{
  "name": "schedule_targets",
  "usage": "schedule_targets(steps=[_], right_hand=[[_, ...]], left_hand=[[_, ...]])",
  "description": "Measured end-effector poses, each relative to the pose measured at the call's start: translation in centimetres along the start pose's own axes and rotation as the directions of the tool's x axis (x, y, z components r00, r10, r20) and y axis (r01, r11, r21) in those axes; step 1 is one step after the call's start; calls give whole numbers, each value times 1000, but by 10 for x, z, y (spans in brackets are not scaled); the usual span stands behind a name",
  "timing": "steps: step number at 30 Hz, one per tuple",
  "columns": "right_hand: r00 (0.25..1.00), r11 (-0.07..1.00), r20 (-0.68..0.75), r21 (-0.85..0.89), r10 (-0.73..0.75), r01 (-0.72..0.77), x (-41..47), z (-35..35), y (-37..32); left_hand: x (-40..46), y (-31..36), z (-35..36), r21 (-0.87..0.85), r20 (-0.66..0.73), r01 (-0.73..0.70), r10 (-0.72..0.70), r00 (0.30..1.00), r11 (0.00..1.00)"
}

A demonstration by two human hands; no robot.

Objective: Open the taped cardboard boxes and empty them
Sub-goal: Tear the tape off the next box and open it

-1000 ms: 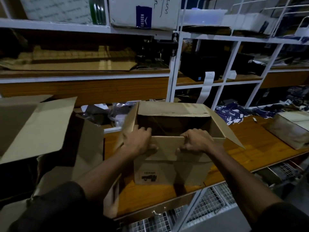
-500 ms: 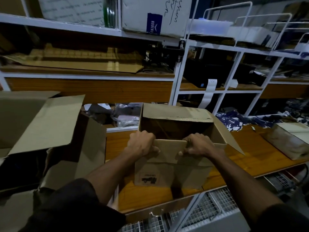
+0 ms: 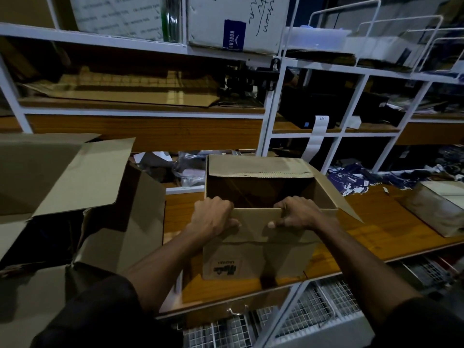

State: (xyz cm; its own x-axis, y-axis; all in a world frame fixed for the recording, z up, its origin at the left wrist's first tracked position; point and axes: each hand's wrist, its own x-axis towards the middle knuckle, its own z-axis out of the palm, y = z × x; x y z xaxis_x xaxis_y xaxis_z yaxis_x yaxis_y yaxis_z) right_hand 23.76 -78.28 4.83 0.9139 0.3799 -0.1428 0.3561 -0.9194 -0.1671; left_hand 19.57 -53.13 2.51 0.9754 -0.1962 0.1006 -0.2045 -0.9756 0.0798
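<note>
A brown cardboard box (image 3: 256, 259) stands open on the wooden shelf (image 3: 371, 237) in front of me. Its far flap stands up, its right flap hangs outward, and its near flap is folded down over the front wall. My left hand (image 3: 213, 217) grips the near rim at its left end, fingers curled inside the box. At the right end of the same rim my right hand (image 3: 296, 213) grips it, thumb on the outside. The box's inside is dark and I cannot see any contents.
A large open cardboard box (image 3: 75, 197) with raised flaps fills the left side. A smaller wrapped box (image 3: 439, 209) sits at the right on the shelf. Blue printed packets (image 3: 351, 177) and plastic bags (image 3: 185, 169) lie behind. White metal rack posts and wire baskets (image 3: 313, 312) surround the shelf.
Both hands keep their grip on the near rim. The box's left flap, spread outward a second ago, no longer shows. The view has shifted slightly; the box sits a little lower in frame.
</note>
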Motion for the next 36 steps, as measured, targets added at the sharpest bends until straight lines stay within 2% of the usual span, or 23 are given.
schedule_targets(steps=[3, 6, 8, 10, 14, 17, 19, 21, 23, 26, 31, 36], right_hand=[[999, 989, -22, 149, 25, -22, -5, -3, -2], [993, 966, -99, 258, 63, -35, -7, -1, -5], [988, 961, -124, 271, 97, -61, -6, 0, -7], [982, 964, -142, 253, 121, -83, -3, 2, -7], [975, 962, -150, 245, 163, -123, 12, 2, -4], [985, 930, 30, 325, 170, -170, 30, -4, -1], [973, 882, 179, 422, 146, -210, 39, -10, 0], [956, 893, 266, 391, 123, -223, 46, -16, 0], [952, 927, 289, 321, 102, -196, 53, -20, -2], [989, 955, 133, 279, 71, -106, 72, -17, -11], [989, 960, -146, 276, -18, 58, 108, -18, -15], [953, 991, -301, 109, -39, 75, 137, -25, -18]], left_hand=[[-4, 1, 1, -25, -11, -6, 6, 1000, 1000], [-5, 5, -1, -147, -27, 55, -59, 998, 988], [-3, 8, -3, -173, -35, 69, -76, 997, 983], [1, 9, -4, -130, -76, 59, -69, 995, 990], [17, 12, -10, -105, -124, -31, 17, 992, 994], [33, 18, -19, -156, -113, -88, 71, 991, 984], [46, 21, -21, -239, 17, -37, 42, 999, 970], [62, 20, -18, -333, 185, 36, 28, 982, 942], [79, 18, -13, -414, 261, 53, 62, 963, 909], [96, 12, -8, -499, 131, -6, 82, 988, 867], [121, -1, -14, -341, -96, -74, 43, 994, 937], [147, -27, -14, -204, -87, -37, 19, 996, 978]])
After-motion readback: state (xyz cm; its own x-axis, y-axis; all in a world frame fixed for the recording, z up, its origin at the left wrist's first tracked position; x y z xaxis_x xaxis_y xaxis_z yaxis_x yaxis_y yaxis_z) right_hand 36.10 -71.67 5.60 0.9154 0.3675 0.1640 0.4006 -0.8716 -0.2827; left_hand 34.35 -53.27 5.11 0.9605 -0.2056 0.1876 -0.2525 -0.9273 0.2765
